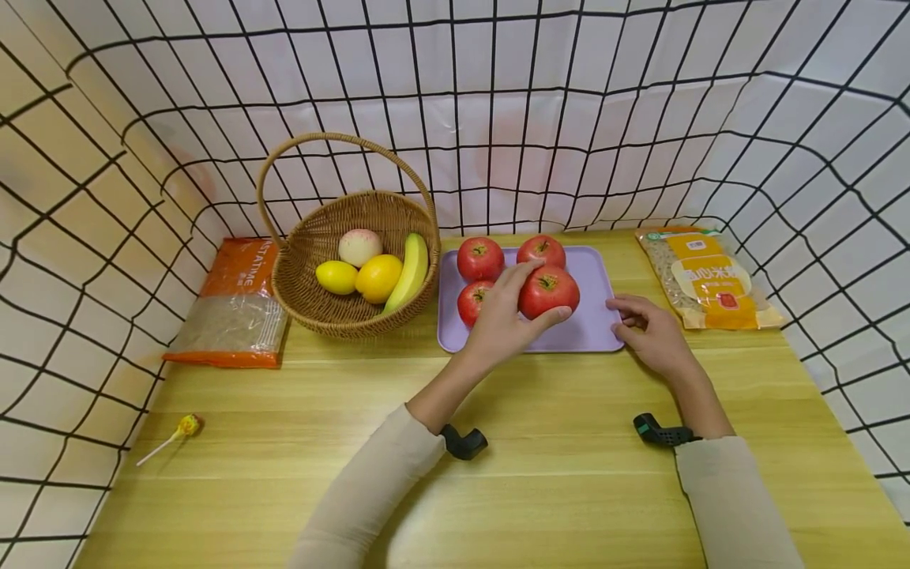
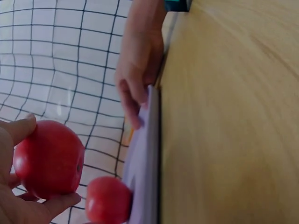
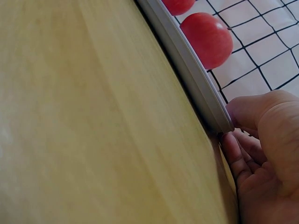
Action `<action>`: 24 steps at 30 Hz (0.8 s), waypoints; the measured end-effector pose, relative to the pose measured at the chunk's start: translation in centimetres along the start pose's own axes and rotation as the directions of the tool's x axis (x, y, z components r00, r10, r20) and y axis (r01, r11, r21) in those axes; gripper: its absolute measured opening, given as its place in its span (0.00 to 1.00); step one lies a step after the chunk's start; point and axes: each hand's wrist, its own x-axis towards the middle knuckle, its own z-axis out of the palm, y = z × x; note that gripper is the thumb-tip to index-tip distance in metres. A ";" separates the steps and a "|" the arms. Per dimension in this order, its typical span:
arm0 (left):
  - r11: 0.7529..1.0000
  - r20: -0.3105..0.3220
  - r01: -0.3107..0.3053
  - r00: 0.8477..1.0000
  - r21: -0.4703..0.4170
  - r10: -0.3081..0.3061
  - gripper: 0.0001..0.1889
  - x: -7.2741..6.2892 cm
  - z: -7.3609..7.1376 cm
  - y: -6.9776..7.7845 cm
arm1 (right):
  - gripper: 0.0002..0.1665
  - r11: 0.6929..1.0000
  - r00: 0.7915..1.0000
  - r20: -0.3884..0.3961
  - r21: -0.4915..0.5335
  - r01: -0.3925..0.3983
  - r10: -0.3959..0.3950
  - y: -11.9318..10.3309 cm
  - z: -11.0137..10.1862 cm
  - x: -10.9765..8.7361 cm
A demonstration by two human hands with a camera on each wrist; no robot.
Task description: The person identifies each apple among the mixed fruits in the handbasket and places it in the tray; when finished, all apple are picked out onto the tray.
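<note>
My left hand (image 1: 501,320) grips a red apple (image 1: 549,292) between thumb and fingers. In the left wrist view this apple (image 2: 49,158) is held off the tray, with another apple (image 2: 108,199) beyond it. Three more red apples sit on the purple tray (image 1: 593,316): one at back left (image 1: 479,259), one at back right (image 1: 542,250), and one at front left (image 1: 472,302), partly hidden by my left hand. With thumb and fingers, my right hand (image 1: 652,333) pinches the tray's right edge; the right wrist view shows that rim (image 3: 205,93) between them.
Left of the tray stands a wicker basket (image 1: 341,328) holding a banana (image 1: 411,273), a peach (image 1: 359,247), an orange (image 1: 380,278) and a lemon (image 1: 336,277). Orange-labelled packets lie at far left (image 1: 231,304) and right (image 1: 711,280). A lollipop (image 1: 186,427) lies front left.
</note>
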 end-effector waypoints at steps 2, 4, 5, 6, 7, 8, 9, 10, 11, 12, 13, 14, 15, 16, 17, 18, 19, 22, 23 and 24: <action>1.000 0.018 0.014 1.000 -0.004 -0.014 0.41 0.1 0.6 -0.1 | 0.25 1.000 1.000 0.004 0.003 -0.003 0.003 -0.1 0.0 0.0; 0.999 0.040 0.032 0.999 -0.006 -0.032 0.43 0.1 1.1 -0.2 | 0.25 1.000 1.000 0.008 0.006 -0.008 0.008 -0.1 -0.1 -0.1; 0.999 0.052 0.043 0.998 -0.007 -0.042 0.44 0.2 1.4 -0.3 | 0.25 1.000 1.000 0.010 0.009 -0.010 0.010 -0.2 -0.1 -0.1; 0.999 0.062 0.054 0.997 -0.009 -0.053 0.44 0.2 1.7 -0.4 | 0.25 1.000 1.000 0.011 0.010 -0.013 0.012 -0.2 -0.1 -0.2; 0.998 0.071 0.064 0.995 -0.011 -0.063 0.44 0.3 1.9 -0.5 | 0.25 1.000 1.000 0.012 0.010 -0.013 0.013 -0.2 -0.1 -0.2; 0.997 0.079 0.074 0.994 -0.011 -0.073 0.44 0.4 2.2 -0.6 | 0.25 1.000 1.000 0.012 0.011 -0.013 0.012 -0.2 -0.2 -0.2; 0.996 0.085 0.085 0.993 -0.012 -0.084 0.44 0.4 2.4 -0.7 | 0.25 1.000 1.000 0.011 0.010 -0.012 0.012 -0.3 -0.2 -0.2; 0.996 0.089 0.093 0.992 -0.014 -0.091 0.44 0.5 2.6 -0.8 | 0.25 1.000 1.000 0.010 0.011 -0.010 0.010 -0.3 -0.2 -0.2; 0.995 0.091 0.102 0.991 -0.015 -0.100 0.44 0.6 2.9 -0.9 | 0.25 1.000 1.000 0.010 0.010 -0.009 0.009 -0.3 -0.2 -0.2; 0.994 0.092 0.110 0.990 -0.012 -0.108 0.43 0.6 3.1 -1.1 | 0.25 1.000 1.000 0.009 0.009 -0.008 0.008 -0.3 -0.2 -0.2; 0.993 0.092 0.116 0.989 -0.011 -0.114 0.43 0.7 3.3 -1.2 | 0.25 1.000 1.000 0.009 0.010 -0.007 0.007 -0.3 -0.2 -0.2; 0.993 0.092 0.121 0.989 -0.008 -0.119 0.43 0.7 3.6 -1.3 | 0.25 1.000 1.000 0.008 0.010 -0.007 0.007 -0.3 -0.2 -0.2; 0.992 0.091 0.123 0.988 -0.006 -0.122 0.42 0.7 3.8 -1.4 | 0.25 1.000 1.000 0.008 0.011 -0.006 0.006 -0.3 -0.2 -0.1; 0.992 0.088 0.125 0.988 -0.003 -0.124 0.42 0.7 3.9 -1.6 | 0.25 1.000 1.000 0.007 0.012 -0.005 0.005 -0.3 -0.2 -0.1; 0.992 0.084 0.129 0.988 -0.001 -0.128 0.42 0.7 4.1 -1.7 | 0.25 1.000 1.000 0.005 0.012 -0.004 0.003 -0.3 -0.1 -0.1; 0.992 0.081 0.129 0.988 0.002 -0.129 0.42 0.7 4.3 -1.9 | 0.25 1.000 1.000 0.003 0.011 -0.003 0.003 -0.2 -0.1 -0.1; 0.991 0.078 0.131 0.988 0.002 -0.131 0.42 0.7 4.4 -2.0 | 0.24 1.000 1.000 0.002 0.010 -0.002 0.002 -0.2 -0.1 -0.1; 0.991 0.071 0.130 0.989 0.005 -0.130 0.41 0.7 4.8 -2.5 | 0.24 1.000 1.000 -0.004 0.005 0.000 0.000 -0.2 0.0 -0.1; 0.992 0.069 0.129 0.989 0.006 -0.129 0.41 0.7 5.0 -2.6 | 0.24 1.000 1.000 -0.004 0.004 0.000 0.000 -0.2 0.0 -0.1; 0.992 0.066 0.128 0.990 0.010 -0.128 0.41 0.7 5.1 -2.8 | 0.24 1.000 1.000 -0.003 0.004 0.000 0.000 -0.2 0.0 -0.1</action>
